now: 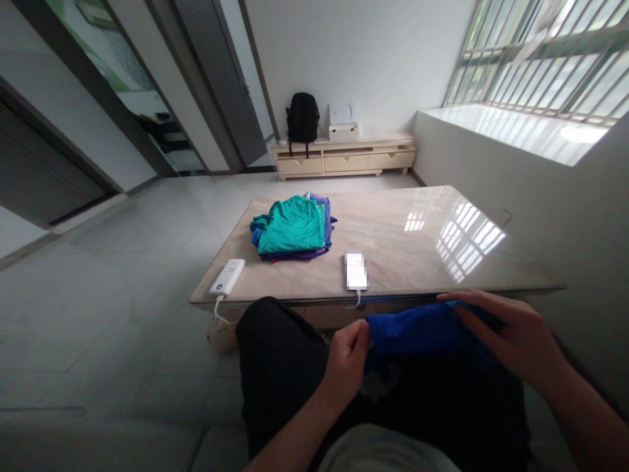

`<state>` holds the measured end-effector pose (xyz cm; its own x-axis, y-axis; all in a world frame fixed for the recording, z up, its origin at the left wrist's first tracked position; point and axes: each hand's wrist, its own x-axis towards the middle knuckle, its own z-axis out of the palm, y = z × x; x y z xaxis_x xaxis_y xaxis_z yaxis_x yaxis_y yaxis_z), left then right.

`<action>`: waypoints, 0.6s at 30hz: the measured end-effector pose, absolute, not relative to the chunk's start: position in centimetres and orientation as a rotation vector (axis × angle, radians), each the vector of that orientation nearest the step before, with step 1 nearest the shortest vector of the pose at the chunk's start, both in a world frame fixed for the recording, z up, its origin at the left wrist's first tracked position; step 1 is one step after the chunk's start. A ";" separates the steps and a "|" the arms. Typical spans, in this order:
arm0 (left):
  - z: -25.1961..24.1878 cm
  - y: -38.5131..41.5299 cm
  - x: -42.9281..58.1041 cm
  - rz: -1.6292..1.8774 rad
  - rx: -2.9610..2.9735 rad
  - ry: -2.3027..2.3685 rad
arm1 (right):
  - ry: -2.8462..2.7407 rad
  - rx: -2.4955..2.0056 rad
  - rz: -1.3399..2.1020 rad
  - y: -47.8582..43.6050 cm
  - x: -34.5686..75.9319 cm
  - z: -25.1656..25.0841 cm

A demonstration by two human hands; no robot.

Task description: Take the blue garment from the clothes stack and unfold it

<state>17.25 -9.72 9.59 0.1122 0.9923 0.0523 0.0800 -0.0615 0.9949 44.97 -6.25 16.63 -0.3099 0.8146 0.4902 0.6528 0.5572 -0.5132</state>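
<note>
A piece of blue clothing [417,331] is stretched between my hands above my lap; its exact kind does not show. My left hand [348,354] is closed in a fist on its left edge. At the other end, my right hand [508,328] grips the cloth between thumb and fingers. Past the hands, on the marble-topped table, lies a stack of folded clothes with a teal garment [295,224] on top. Purple and blue garments [322,210] show beneath and beside it.
On the table [383,223] a phone [356,270] lies near the front edge, with a cable. A white power bank [228,276] with a cable sits at the left corner. Behind, a low cabinet [346,160] carries a black backpack [303,118] and a white box [343,132].
</note>
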 end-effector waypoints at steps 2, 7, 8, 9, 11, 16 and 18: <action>9.7 -9.9 17.6 1.115 1.342 1.156 | -2.131 -1.164 0.447 -6.5 44.2 15.7; 9.6 -9.8 18.3 1.104 1.241 1.106 | -2.286 -1.124 0.905 -7.0 40.9 13.9; 9.5 -9.8 18.4 1.095 1.231 1.095 | -2.287 -1.094 0.990 -7.1 40.3 13.7; 9.5 -9.8 18.4 1.086 1.229 1.087 | -2.285 -1.063 1.059 -7.1 39.8 13.4; 9.4 -10.0 18.3 1.062 1.237 1.086 | -2.267 -1.035 1.131 -7.0 39.0 13.0; 9.2 -10.2 18.2 1.042 1.225 1.143 | -2.176 -1.048 1.148 -6.4 38.5 12.4; 9.1 -10.3 18.1 1.049 1.218 1.158 | -2.140 -1.029 1.074 -6.2 38.7 12.3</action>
